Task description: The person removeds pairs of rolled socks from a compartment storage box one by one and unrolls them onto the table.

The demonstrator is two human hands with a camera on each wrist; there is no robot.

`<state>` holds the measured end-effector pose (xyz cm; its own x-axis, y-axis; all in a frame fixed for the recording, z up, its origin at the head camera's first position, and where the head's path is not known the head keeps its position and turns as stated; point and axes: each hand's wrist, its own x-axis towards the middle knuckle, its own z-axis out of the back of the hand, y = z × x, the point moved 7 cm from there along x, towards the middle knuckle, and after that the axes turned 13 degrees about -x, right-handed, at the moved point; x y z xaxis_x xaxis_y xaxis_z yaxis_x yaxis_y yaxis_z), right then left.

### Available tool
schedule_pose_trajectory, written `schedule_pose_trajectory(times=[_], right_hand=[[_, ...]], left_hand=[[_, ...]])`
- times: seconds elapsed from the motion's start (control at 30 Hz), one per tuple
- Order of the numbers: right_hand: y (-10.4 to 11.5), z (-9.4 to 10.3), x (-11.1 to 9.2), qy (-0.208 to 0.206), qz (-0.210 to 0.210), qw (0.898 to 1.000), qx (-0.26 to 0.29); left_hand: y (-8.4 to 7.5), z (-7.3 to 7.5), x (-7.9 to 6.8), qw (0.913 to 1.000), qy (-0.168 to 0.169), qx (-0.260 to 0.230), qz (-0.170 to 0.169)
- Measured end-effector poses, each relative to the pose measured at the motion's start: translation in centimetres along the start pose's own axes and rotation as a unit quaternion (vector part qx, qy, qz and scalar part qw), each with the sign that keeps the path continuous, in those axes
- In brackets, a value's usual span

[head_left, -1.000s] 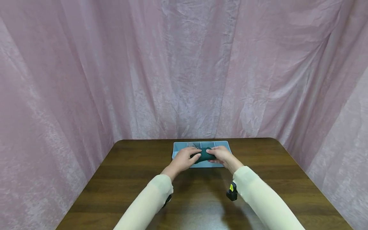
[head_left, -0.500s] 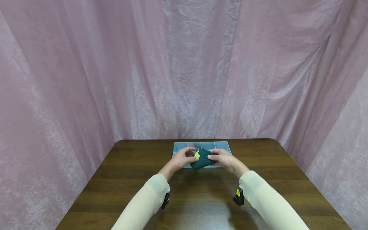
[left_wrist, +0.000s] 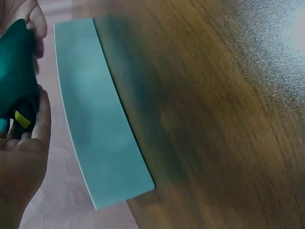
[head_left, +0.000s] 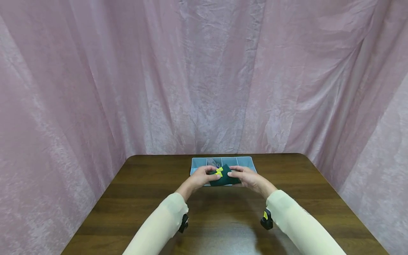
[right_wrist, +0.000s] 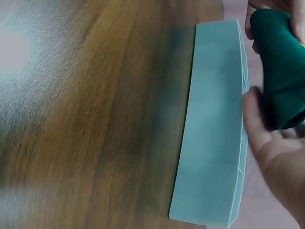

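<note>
Over the front of a light blue divided box point(head_left: 244, 161), both hands hold a dark green folded cloth point(head_left: 225, 180) with yellow patches. My left hand point(head_left: 199, 177) pinches its left end beside the yellow patches, thumb on the near face. At the right end my right hand point(head_left: 250, 177) grips it, thumb on top and fingers behind. In the left wrist view, a yellow patch point(left_wrist: 22, 119) shows close to the left fingers. Seen from the right wrist, the green cloth point(right_wrist: 282, 62) looks rolled, with an open fold at its lower end.
The box stands near the far edge of a brown wooden table point(head_left: 223, 219). A clear, crinkled item point(head_left: 211, 162) with a bit of blue sits in one compartment. A pink curtain point(head_left: 204, 78) hangs behind and at both sides.
The green cloth has been turned between the hands, and yellow patches have come into view on its left part. The left hand has shifted its grip; both forearms have moved slightly outward.
</note>
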<state>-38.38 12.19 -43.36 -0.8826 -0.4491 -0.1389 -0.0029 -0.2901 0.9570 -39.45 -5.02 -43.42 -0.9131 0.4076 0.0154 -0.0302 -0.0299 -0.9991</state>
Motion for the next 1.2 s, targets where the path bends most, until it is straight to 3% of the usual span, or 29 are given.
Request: schedule_pose_trajectory(times=[0.1,0.2,0.3,0.47,0.63,1.03,1.2], right_hand=[[0.0,0.0,-0.4,-0.007,-0.019,0.996,-0.085],[0.0,0.1,-0.8,-0.012,-0.026,0.984,-0.174],[0.0,-0.2,-1.2,-0.003,-0.006,0.972,-0.233],[-0.4,-0.5,-1.8,0.005,0.041,0.966,-0.256],[-1.0,-0.7,-2.6,0.001,0.071,0.962,-0.265],[-3.1,-1.0,-6.0,-0.029,0.129,0.916,-0.380],[-3.7,-1.5,-7.2,-0.030,0.152,0.905,-0.397]], left_hand=[[-0.4,-0.4,-0.4,0.9990,0.007,0.041,-0.014],[-0.4,-1.0,-0.7,0.9967,0.014,0.078,-0.019],[0.1,-1.4,-1.0,0.9953,0.023,0.094,-0.012],[1.0,-2.2,-1.3,0.9915,0.054,0.118,-0.006],[1.9,-2.8,-2.2,0.9846,0.083,0.153,0.022],[3.5,-5.7,-4.4,0.9811,0.081,0.176,-0.003],[4.0,-7.1,-5.3,0.9703,0.110,0.214,-0.021]])
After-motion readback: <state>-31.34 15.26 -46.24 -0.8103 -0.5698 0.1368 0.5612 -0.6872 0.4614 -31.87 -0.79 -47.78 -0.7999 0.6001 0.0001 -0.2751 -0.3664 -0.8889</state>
